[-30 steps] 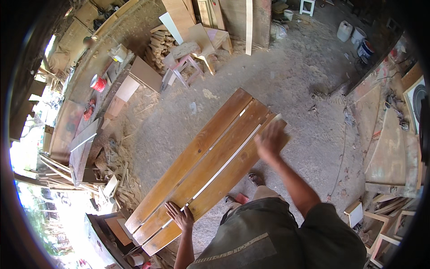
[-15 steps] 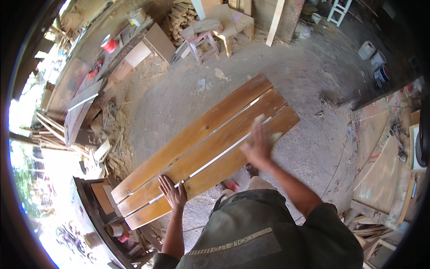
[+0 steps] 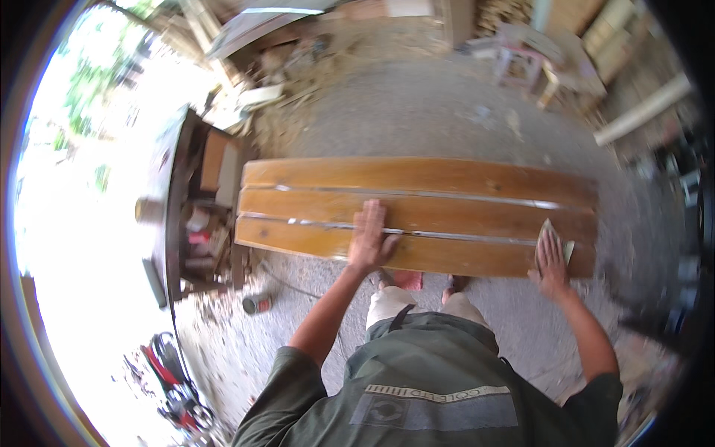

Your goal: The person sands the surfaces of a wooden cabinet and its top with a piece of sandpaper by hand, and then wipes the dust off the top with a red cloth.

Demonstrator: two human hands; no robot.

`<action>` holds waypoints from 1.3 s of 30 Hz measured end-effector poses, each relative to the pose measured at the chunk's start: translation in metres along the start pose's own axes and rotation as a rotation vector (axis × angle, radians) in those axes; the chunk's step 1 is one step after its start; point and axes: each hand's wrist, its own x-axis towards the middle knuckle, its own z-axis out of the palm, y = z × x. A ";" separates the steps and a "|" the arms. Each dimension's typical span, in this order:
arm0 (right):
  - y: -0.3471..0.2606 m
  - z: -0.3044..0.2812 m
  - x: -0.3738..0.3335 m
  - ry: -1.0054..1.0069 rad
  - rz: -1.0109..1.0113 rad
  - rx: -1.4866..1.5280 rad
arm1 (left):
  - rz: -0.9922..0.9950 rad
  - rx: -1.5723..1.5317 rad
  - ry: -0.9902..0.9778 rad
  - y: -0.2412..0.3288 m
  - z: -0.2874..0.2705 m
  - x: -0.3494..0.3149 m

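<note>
Panel [image 3: 462, 213] of three brown planks, lying crosswise before the standing person, raised above the floor [image 3: 525, 335]; what bears it is hidden. Two narrow gaps, bright in places, run lengthwise between the planks. The left hand [image 3: 369, 237] rests palm down left of the panel's middle, across the gap nearer the person: its fingers, extended and close together, reach onto the middle plank, its thumb points out to the right, and it grasps nothing. The right hand [image 3: 553, 267] lies near the panel's right end, its extended fingers holding a pale sheet [image 3: 569, 251] against the wood; parts of the sheet show on both sides of the fingers, and its pointed tip reaches beyond them. Both forearms come in from the person's dark green shirt [image 3: 432, 350]. Pale shorts [image 3: 463, 307] and the feet show below the near edge, with a red object [image 3: 408, 280] on the floor between the feet. Just beside the panel's left end stands a dark cabinet [image 3: 179, 201] with filled shelves; a can [image 3: 257, 304] lies on the floor near it. Well apart, beyond the far edge, stands a pinkish stool [image 3: 519, 65], blurred.
</note>
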 end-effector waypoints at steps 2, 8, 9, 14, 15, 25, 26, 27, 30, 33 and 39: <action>-0.044 0.013 0.035 0.015 -0.161 -0.021 | 0.251 0.005 -0.168 -0.011 0.000 -0.025; -0.221 0.023 0.155 -0.111 -0.435 0.042 | 0.036 0.058 -0.118 -0.107 -0.037 -0.115; -0.248 0.026 0.173 -0.109 -0.484 0.047 | -0.060 0.060 -0.090 -0.131 -0.045 -0.127; -0.397 0.037 0.280 -0.146 -0.601 -0.021 | -0.633 0.057 0.135 -0.248 -0.087 -0.184; -0.428 0.043 0.302 -0.126 -0.616 -0.014 | -0.760 0.046 0.208 -0.270 -0.088 -0.202; -0.771 0.091 0.534 0.011 -0.579 0.070 | -1.142 -0.212 0.477 -0.324 -0.079 -0.362; -0.777 0.094 0.533 0.042 -0.583 0.076 | -1.149 -0.224 0.495 -0.327 -0.083 -0.364; -0.776 0.097 0.530 0.076 -0.576 0.081 | -1.099 -0.220 0.537 -0.339 -0.088 -0.361; -0.719 0.100 0.490 0.038 -0.574 0.169 | -1.020 -0.252 0.649 -0.363 -0.119 -0.320; -0.574 0.095 0.405 0.194 -0.325 0.276 | -0.817 -0.238 0.612 -0.383 -0.139 -0.252; -0.248 0.056 0.207 0.173 0.311 -0.050 | -0.837 0.067 0.492 -0.419 -0.111 -0.118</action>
